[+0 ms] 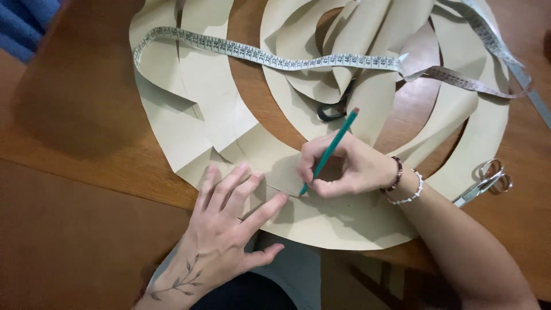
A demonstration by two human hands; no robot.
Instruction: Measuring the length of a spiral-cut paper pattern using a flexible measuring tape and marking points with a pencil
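Curved beige paper pattern pieces (pixel 218 109) lie spread over a wooden table (pixel 86 103). My left hand (pixel 227 224) presses flat on the near edge of the paper, fingers spread. Just to its right, my right hand (pixel 344 169) grips a green pencil (pixel 330 150) whose tip touches the paper beside my left fingertips. Bead bracelets (pixel 402 183) circle my right wrist.
A white tape measure (pixel 264 57) runs across the paper from left to right and trails off toward the far right. Small silver scissors (pixel 485 181) lie at the right on the table. A dark scissor handle (pixel 333 109) peeks from under the paper folds. Blue fabric (pixel 23 23) sits top left.
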